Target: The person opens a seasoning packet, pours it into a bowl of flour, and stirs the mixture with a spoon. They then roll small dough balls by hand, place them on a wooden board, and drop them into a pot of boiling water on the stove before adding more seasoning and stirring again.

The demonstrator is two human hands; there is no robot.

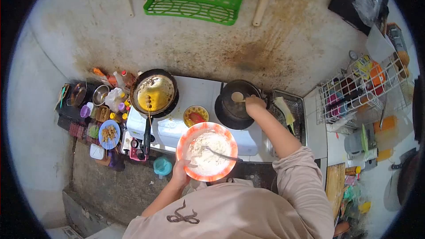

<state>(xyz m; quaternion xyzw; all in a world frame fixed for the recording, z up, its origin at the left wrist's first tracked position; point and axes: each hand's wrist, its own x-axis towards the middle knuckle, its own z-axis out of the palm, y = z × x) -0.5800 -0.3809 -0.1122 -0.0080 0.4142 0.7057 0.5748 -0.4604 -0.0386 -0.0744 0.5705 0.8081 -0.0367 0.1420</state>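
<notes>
My left hand (180, 175) grips the side of an orange-and-white bowl (181, 148) held close in front of my body. White flour (203, 148) fills much of it, and a metal utensil (226, 156) rests in the flour with its handle over the right rim. My right hand (255, 106) is closed around a small ladle (237, 97), whose pale round cup is over the dark pot (232, 114) on the right burner. The ladle's handle is mostly hidden by my fingers.
A frying pan (141, 108) with yellow contents and a skewer of balls (148, 101) sits on the left burner. Between burners stands a patterned bowl (189, 121) with red contents. Left are a plate of skewers (109, 133) and several containers; right, a wire rack (354, 90).
</notes>
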